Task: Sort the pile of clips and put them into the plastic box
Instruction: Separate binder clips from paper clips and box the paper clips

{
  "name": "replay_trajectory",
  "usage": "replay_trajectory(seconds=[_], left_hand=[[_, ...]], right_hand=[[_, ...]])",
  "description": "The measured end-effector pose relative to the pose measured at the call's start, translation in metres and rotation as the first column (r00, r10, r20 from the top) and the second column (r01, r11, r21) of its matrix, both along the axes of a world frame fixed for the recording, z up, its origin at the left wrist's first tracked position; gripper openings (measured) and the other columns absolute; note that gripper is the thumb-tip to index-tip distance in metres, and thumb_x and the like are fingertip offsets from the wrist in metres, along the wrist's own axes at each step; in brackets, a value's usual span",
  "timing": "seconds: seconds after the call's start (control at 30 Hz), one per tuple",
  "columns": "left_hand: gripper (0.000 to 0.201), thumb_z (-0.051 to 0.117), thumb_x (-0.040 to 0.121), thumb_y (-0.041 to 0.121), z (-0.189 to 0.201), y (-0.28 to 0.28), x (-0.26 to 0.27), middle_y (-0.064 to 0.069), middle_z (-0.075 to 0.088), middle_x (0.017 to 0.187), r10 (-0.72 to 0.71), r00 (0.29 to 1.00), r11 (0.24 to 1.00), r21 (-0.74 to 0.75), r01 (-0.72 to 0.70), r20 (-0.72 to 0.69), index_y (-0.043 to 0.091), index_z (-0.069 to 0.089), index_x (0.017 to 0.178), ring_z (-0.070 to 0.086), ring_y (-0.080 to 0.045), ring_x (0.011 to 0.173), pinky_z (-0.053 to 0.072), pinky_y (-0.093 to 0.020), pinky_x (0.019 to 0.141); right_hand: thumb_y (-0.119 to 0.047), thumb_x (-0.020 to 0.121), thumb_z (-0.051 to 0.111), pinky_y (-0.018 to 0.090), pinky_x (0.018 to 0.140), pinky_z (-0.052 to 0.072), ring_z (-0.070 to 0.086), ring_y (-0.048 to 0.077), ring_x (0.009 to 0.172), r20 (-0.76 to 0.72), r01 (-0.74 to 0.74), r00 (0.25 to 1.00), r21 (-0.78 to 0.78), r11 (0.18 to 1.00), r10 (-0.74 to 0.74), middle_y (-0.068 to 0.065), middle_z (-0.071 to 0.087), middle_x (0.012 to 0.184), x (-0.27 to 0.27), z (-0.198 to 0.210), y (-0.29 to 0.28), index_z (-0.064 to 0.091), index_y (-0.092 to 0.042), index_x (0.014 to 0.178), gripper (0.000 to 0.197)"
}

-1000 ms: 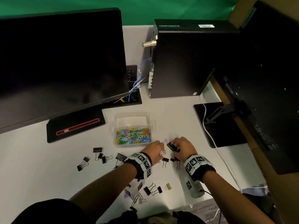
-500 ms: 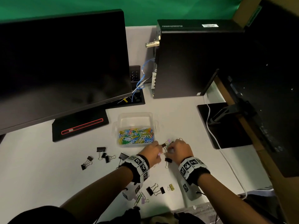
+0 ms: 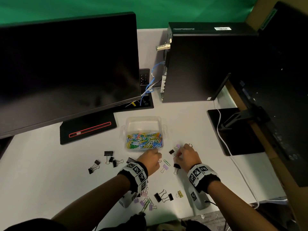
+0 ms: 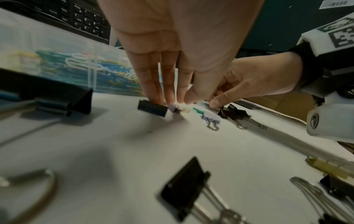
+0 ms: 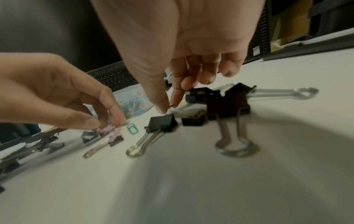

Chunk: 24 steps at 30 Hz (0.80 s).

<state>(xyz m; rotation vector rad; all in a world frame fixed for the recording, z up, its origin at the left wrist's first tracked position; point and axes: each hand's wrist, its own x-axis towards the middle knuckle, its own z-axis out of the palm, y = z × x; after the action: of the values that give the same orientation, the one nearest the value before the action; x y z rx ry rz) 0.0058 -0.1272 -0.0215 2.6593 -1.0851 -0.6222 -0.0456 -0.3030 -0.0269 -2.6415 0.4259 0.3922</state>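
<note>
The clear plastic box [image 3: 131, 121] holds several coloured paper clips [image 3: 144, 140] in its near half. Just in front of it, my left hand [image 3: 158, 161] reaches down with thumb and fingertips [image 4: 153, 98] closed on a small purple binder clip [image 4: 174, 108], beside a black one [image 4: 152, 107]. My right hand [image 3: 177, 155] pinches the wire handle of a black binder clip [image 3: 171, 152], seen close in the right wrist view [image 5: 199, 94]. Between the hands lie a green paper clip [image 3: 167, 162], another purple binder clip [image 3: 165, 167] and a black binder clip [image 3: 177, 166].
Black binder clips [image 3: 108, 155] lie scattered left of my left wrist. More clips, including a yellow one [image 3: 180, 194], lie near the table's front edge. A monitor [image 3: 66, 72] on its base [image 3: 88, 129], a computer tower [image 3: 208, 64] and a white cable [image 3: 223, 139] ring the area.
My hands, close together half a second ago, have drawn apart, uncovering the green paper clip and a purple binder clip between them. The right hand still holds the black binder clip.
</note>
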Motion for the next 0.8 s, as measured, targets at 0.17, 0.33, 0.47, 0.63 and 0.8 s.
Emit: replay_trajectory(seconds=[0.17, 0.33, 0.47, 0.63, 0.8], left_hand=[[0.035, 0.038, 0.092, 0.001, -0.002, -0.014, -0.006, -0.016, 0.046, 0.129, -0.149, 0.982, 0.986, 0.089, 0.139, 0.118, 0.001, 0.05, 0.125, 0.039, -0.029, 0.125, 0.032, -0.034, 0.106], [0.036, 0.046, 0.086, -0.008, -0.01, -0.027, -0.003, -0.017, 0.047, 0.124, -0.222, 0.972, 0.967, 0.146, 0.21, 0.072, 0.001, 0.05, 0.121, 0.044, -0.033, 0.119, 0.039, -0.041, 0.103], [0.028, 0.05, 0.089, -0.001, -0.014, -0.031, -0.002, -0.016, 0.049, 0.121, -0.206, 0.978, 0.969, 0.147, 0.198, 0.041, 0.002, 0.052, 0.116, 0.046, -0.033, 0.115, 0.042, -0.041, 0.099], [0.02, 0.051, 0.09, 0.001, -0.013, -0.03, -0.002, -0.018, 0.05, 0.118, -0.228, 0.974, 0.954, 0.201, 0.222, 0.005, 0.0, 0.054, 0.11, 0.047, -0.035, 0.113, 0.044, -0.045, 0.096], [0.02, 0.045, 0.09, -0.003, -0.01, -0.027, -0.004, -0.021, 0.054, 0.116, -0.316, 0.949, 0.916, 0.264, 0.302, 0.008, -0.004, 0.053, 0.109, 0.047, -0.037, 0.112, 0.037, -0.042, 0.098]], right_hand=[[-0.02, 0.084, 0.058, 0.033, 0.079, 0.045, 0.054, 0.027, 0.095, 0.076, 0.075, 0.994, 0.016, 0.997, -0.076, 0.009, 0.054, 0.102, -0.004, 0.002, -0.013, 0.064, -0.008, 0.09, 0.014], [-0.014, 0.083, 0.053, 0.037, 0.082, 0.047, 0.053, 0.031, 0.098, 0.047, 0.043, 0.998, -0.08, 0.996, -0.039, 0.013, 0.056, 0.106, -0.009, 0.001, -0.018, 0.066, -0.006, 0.092, 0.017], [-0.015, 0.079, 0.059, 0.035, 0.08, 0.048, 0.053, 0.03, 0.098, 0.052, 0.047, 0.998, -0.056, 0.997, -0.044, 0.011, 0.055, 0.104, -0.008, 0.002, -0.016, 0.065, -0.008, 0.093, 0.016], [-0.019, 0.076, 0.065, 0.031, 0.074, 0.044, 0.054, 0.031, 0.094, 0.077, 0.013, 0.997, 0.04, 0.999, -0.016, 0.013, 0.058, 0.096, 0.002, -0.001, 0.0, 0.066, -0.008, 0.089, 0.017], [-0.019, 0.079, 0.062, 0.034, 0.082, 0.049, 0.056, 0.028, 0.103, -0.005, -0.03, 1.0, 0.01, 1.0, 0.03, 0.011, 0.061, 0.102, 0.008, 0.0, 0.004, 0.068, -0.011, 0.086, 0.012]])
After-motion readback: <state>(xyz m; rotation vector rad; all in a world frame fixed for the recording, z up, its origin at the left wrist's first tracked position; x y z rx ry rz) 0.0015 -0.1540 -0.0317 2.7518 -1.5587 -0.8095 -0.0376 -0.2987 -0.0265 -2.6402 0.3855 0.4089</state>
